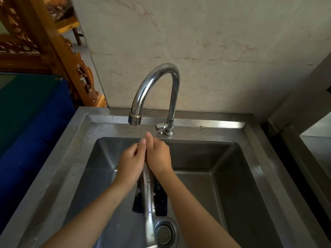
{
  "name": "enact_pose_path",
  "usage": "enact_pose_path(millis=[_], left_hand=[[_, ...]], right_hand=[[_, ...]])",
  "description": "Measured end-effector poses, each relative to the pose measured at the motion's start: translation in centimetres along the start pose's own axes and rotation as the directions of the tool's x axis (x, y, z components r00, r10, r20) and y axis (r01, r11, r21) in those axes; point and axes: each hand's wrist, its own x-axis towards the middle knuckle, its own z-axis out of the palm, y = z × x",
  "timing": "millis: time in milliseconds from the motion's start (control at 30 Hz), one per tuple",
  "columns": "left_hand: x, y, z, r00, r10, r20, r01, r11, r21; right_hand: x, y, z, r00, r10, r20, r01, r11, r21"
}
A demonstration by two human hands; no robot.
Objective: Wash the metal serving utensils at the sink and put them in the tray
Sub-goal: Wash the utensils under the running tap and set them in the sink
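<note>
A long metal serving utensil (148, 192) runs from my hands toward the camera over the steel sink (254, 158). Its upper end is hidden between my hands, under the faucet spout (135, 119). A thin stream of water (141, 132) falls onto it. My left hand (131, 159) grips the utensil with curled fingers. My right hand (158, 155) presses against the utensil's other side, with at least one finger pointing straight up. No tray is in view.
A black flat object (160, 197) lies on the sink floor under the utensil, beside the round drain strainer (166, 232). The faucet valve (161, 126) sits on the back rim. A blue surface (26, 140) lies to the left and a steel counter (315, 151) to the right.
</note>
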Motion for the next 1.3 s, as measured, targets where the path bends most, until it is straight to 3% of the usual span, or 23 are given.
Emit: enact_pose_path(millis=[100,200,300,400,667,933,1133,1300], left_hand=[[1.6,0.9,0.5,0.996,-0.057,-0.073,0.055,0.998,-0.033],[2.9,1.9,0.4,0.981,-0.174,-0.089,0.153,0.967,-0.201],[2.8,2.3,0.7,0.991,-0.13,-0.044,0.124,0.985,-0.122],[1.1,1.5,1.3,0.992,-0.123,-0.006,0.122,0.989,-0.079],[3.0,1.9,0.1,0.969,-0.231,-0.084,0.207,0.952,-0.228],[2.2,1.7,0.5,0.986,-0.13,-0.102,0.128,0.991,-0.028],[4.8,2.3,0.4,0.989,-0.13,-0.065,0.131,0.991,0.005],[1.8,1.0,1.3,0.995,-0.063,-0.072,0.069,0.994,0.085]], right_hand=[[-0.7,-0.1,0.5,0.999,-0.006,-0.04,0.006,1.0,0.017],[-1.4,0.1,1.1,0.999,-0.031,-0.042,0.031,0.999,-0.014],[-0.4,-0.5,0.6,0.993,0.0,-0.121,0.001,1.0,0.016],[1.7,-1.6,-0.3,0.995,0.058,-0.086,-0.055,0.998,0.032],[-0.6,-0.7,2.0,0.994,0.033,-0.107,-0.04,0.997,-0.059],[1.4,-1.1,0.5,0.997,0.068,-0.035,-0.068,0.998,0.002],[-0.1,-0.3,1.8,0.991,0.014,-0.133,-0.021,0.998,-0.053],[1.0,0.0,0.7,0.981,0.076,-0.176,-0.078,0.997,-0.007]])
